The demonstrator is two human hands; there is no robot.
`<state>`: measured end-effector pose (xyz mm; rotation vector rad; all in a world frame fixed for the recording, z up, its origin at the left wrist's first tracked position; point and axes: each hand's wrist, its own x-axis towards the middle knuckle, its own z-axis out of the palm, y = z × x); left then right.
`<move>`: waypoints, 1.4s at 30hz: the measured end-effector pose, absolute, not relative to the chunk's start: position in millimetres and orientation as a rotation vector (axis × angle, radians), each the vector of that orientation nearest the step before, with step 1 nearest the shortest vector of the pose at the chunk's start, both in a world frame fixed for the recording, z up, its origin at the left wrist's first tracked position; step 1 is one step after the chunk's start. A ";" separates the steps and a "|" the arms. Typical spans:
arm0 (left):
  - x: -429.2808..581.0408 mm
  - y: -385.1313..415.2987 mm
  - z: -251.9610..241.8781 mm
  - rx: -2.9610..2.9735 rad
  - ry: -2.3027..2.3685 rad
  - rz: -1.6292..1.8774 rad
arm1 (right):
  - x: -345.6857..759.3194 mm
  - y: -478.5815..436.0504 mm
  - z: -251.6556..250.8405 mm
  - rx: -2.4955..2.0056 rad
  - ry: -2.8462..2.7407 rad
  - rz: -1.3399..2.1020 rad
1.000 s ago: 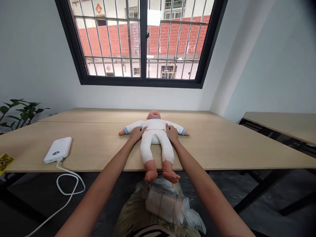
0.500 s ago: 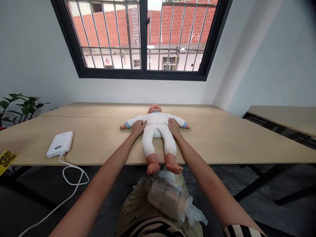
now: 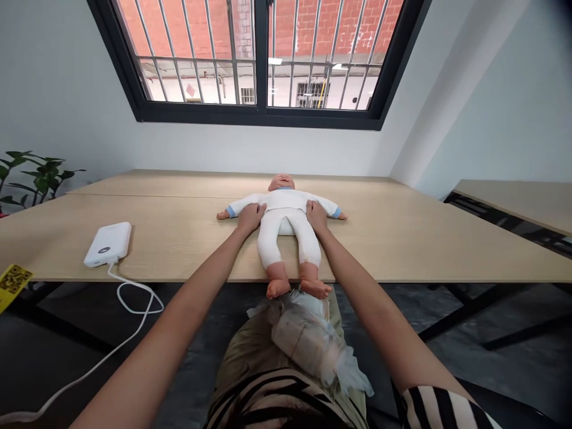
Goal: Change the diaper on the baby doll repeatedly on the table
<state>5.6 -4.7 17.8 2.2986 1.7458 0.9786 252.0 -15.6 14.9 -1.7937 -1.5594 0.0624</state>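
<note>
A baby doll (image 3: 286,201) lies on its back on the wooden table (image 3: 402,238), head toward the window and bare feet over the near edge. It wears a white top with blue collar and cuffs, and white trousers; both arms are spread wide. At its waist, on the left, my left hand (image 3: 251,218) is closed on the side of the doll, thumb on the top's hem. My right hand (image 3: 316,215) grips the opposite side the same way. Parts of the fingers of both hands are hidden.
Left on the table lies a white power bank (image 3: 108,243) with a white cable (image 3: 134,351) hanging over the edge. A plastic-wrapped package (image 3: 308,339) rests on my lap. A potted plant (image 3: 42,179) stands far left; a second table (image 3: 527,202) is at right.
The view has tilted down slightly, so everything sits a little higher or lower in the picture. Both hands stay at the doll's waist, and the doll looks unmoved.
</note>
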 end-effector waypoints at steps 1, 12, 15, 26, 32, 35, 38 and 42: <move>5.7 -5.5 18.1 2.296 1.745 0.978 | 252.0 -15.6 14.6 -1.788 -1.562 0.058; 4.2 -9.4 19.4 2.275 1.726 0.963 | 253.6 -11.9 9.1 -1.778 -1.585 0.019; 3.9 -9.2 18.7 2.269 1.726 0.965 | 253.7 -11.4 8.3 -1.766 -1.587 0.003; 3.6 -7.6 16.9 2.265 1.703 0.982 | 254.3 -12.4 8.5 -1.768 -1.592 0.000; 4.5 -5.6 17.5 2.256 1.711 0.986 | 253.1 -14.4 9.3 -1.775 -1.586 0.010; 6.1 -3.7 17.5 2.259 1.719 0.987 | 253.2 -14.7 10.4 -1.790 -1.573 0.046; 7.5 -4.0 16.0 2.262 1.715 0.992 | 254.2 -14.2 11.9 -1.802 -1.549 0.082; 8.2 -7.2 23.1 2.236 1.712 1.023 | 257.2 -12.2 13.6 -1.779 -1.536 0.131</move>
